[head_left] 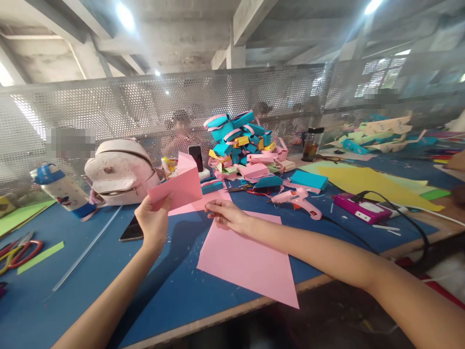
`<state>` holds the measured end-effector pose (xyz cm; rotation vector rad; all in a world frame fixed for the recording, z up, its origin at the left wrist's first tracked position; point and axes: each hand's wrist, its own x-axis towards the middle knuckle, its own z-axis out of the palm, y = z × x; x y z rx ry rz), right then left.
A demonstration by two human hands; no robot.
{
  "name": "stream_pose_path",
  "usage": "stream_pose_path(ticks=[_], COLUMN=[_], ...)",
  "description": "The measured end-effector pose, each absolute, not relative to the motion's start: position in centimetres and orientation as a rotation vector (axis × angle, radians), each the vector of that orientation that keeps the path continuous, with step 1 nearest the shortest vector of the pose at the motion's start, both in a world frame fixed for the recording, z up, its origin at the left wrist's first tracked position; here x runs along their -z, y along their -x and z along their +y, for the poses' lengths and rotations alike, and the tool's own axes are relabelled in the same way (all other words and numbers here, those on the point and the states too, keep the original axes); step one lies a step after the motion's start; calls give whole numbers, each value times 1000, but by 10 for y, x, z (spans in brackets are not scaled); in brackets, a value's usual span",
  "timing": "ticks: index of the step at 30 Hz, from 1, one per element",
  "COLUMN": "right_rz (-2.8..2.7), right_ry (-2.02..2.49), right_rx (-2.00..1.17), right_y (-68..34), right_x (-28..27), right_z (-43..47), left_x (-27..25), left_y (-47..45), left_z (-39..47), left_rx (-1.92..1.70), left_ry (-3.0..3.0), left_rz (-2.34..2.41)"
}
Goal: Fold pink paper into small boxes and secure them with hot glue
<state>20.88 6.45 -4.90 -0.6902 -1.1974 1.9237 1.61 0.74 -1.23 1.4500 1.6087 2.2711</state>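
Observation:
My left hand (pixel 154 218) grips a folded piece of pink paper (pixel 181 189) between thumb and fingers, held up above the table. One flap of it stands upright at the back. To the right of it, my right hand (pixel 228 216) hovers with loosely bent fingers pointing left and no object visible in them. Below that hand and forearm lies a larger pink sheet (pixel 247 264), one corner reaching past the table's front edge. Another pink sheet (pixel 218 196) lies farther back, partly hidden behind the folded paper and my right hand.
A heap of folded blue, pink and yellow paper pieces (pixel 243 145) rises at the back. Right of it lie a pink glue gun (pixel 300 201) with its cord and a magenta box (pixel 358 208). Leftward are a white backpack (pixel 119 169), bottle (pixel 63 189), phone (pixel 132 230) and scissors (pixel 25 252).

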Motion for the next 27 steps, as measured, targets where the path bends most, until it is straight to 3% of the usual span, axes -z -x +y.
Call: stream_pose_path(ticks=[27], right_rz=[-1684], right_ry=[581], right_rx=[-1656], right_y=[-201], right_x=[56], right_z=[68], left_x=[17], left_y=[-12], left_z=[13], left_rx=[-2255], left_ry=[-1467], left_rz=[1643])
